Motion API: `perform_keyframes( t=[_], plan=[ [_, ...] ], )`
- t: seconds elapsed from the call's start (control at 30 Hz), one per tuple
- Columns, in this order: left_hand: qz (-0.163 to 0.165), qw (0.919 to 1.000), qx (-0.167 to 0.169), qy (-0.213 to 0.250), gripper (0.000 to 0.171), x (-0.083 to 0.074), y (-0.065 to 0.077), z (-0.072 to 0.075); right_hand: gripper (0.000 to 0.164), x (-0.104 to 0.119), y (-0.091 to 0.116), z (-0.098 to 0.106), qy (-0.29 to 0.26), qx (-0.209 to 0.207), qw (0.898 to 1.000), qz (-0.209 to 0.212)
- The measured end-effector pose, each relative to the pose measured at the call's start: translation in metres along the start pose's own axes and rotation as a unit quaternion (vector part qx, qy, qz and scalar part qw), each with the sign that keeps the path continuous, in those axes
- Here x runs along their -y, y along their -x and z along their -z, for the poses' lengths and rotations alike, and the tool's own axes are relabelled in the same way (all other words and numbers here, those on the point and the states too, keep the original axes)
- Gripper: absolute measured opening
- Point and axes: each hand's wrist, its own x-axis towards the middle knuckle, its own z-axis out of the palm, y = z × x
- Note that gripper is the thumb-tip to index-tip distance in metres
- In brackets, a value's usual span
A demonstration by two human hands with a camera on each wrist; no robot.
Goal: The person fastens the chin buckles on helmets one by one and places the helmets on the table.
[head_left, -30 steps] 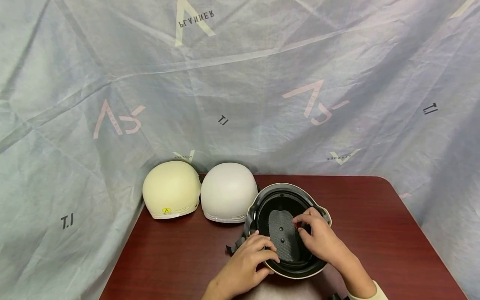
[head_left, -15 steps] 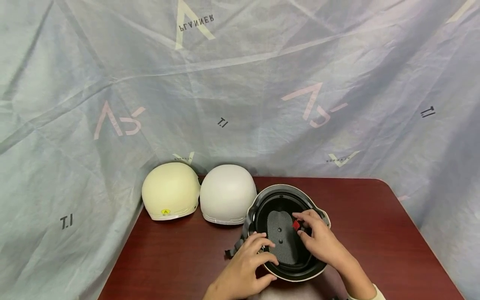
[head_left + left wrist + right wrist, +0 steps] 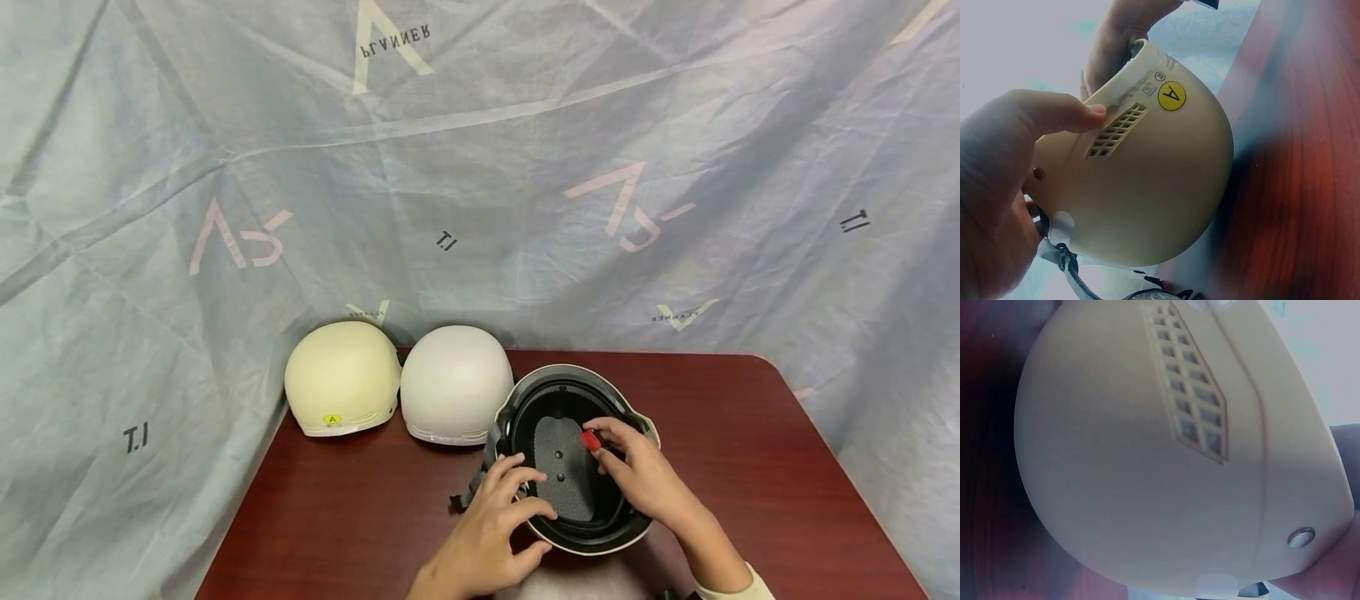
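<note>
An upturned cream helmet [image 3: 592, 546] rests on its crown, its black lining and grey mesh pad [image 3: 566, 475] facing up. My left hand [image 3: 491, 529] holds its near left rim, fingers over the inside. In the left wrist view the thumb [image 3: 1072, 114] lies on the outer shell beside a vent and a yellow "A" sticker [image 3: 1172, 95]. Inside the right part of the opening, my right hand [image 3: 648, 479] pinches a red buckle tab [image 3: 591, 440] between thumb and fingers. A grey strap with a black end clip [image 3: 459, 502] hangs out at the left.
Two more helmets, one pale yellow [image 3: 341, 379] and one white [image 3: 457, 383], stand dome up at the back left. They sit on a dark red wooden table [image 3: 360, 508]. Behind it hangs a grey printed sheet [image 3: 480, 167].
The red tab, mostly hidden by the right fingers at first, has come into view and been raised slightly. The left fingers have spread a little at the rim. The helmet stays in place.
</note>
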Motion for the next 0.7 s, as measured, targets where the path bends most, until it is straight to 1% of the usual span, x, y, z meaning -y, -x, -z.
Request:
perform_keyframes(
  t=[0.1, 0.17, 0.27, 0.4, 0.43, 0.53, 0.63, 0.7],
  plan=[
    [-0.002, 0.9999, -0.011, -0.006, 0.036, 0.0003, 0.0013, 0.0008, 0.031, -0.0004, -0.0006, -0.0004, -0.005, -0.004, 1.0, 0.003],
    [0.001, 0.9999, -0.013, -0.003, 0.036, 0.0005, 0.0019, 0.0014, 0.03, -0.0006, -0.0011, -0.0006, -0.011, -0.012, 1.0, 0.009],
    [-0.001, 0.9998, -0.017, -0.001, 0.036, 0.0015, 0.0031, 0.002, 0.034, -0.0006, -0.0015, -0.0008, -0.021, -0.021, 0.999, 0.013],
    [0.0, 0.9998, -0.02, 0.004, 0.039, 0.0021, 0.0058, 0.0017, 0.04, -0.0012, -0.0015, -0.0005, -0.041, -0.017, 0.999, 0.001],
    [-0.003, 0.9997, -0.024, 0.005, 0.041, 0.0026, 0.0064, 0.0018, 0.039, -0.0018, -0.0019, -0.0005, -0.043, -0.015, 0.999, 0.003],
    [-0.014, 0.999, -0.042, 0.008, 0.047, 0.0045, 0.0078, 0.0034, 0.038, -0.0043, -0.0039, -0.0004, -0.042, -0.015, 0.999, 0.021],
    [-0.033, 0.9966, -0.074, 0.015, 0.052, 0.0074, 0.0085, 0.0064, 0.042, -0.0063, -0.005, -0.0002, -0.038, -0.024, 0.998, 0.054],
    [-0.039, 0.9942, -0.096, 0.028, 0.055, 0.0088, 0.0096, 0.0086, 0.045, -0.007, -0.0046, -0.0002, -0.04, -0.03, 0.997, 0.066]
  ],
)
